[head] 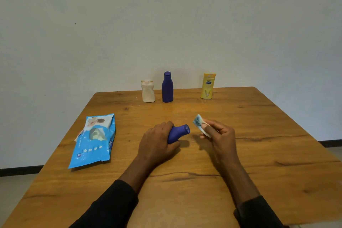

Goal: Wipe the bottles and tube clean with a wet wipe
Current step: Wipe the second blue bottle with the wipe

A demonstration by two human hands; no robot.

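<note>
Blue bottle [179,132] lies well inside the wooden table's [259,163] edges, gripped by our left hand [157,142]; our right hand [219,136] pinches the wet wipe [198,123]; the wipe pack's [94,142] print is unreadable.

Left hand [157,139] grips a small blue bottle [179,132] tilted low over the wooden bench [259,153], cap pointing right. Right hand [219,135] pinches a folded wet wipe [199,123] just beside the cap, apart from it. Blue wipes pack [94,140] lies flat at left. At the far edge stand a cream bottle [148,91], tall blue bottle [167,88], yellow tube [207,86].
</note>
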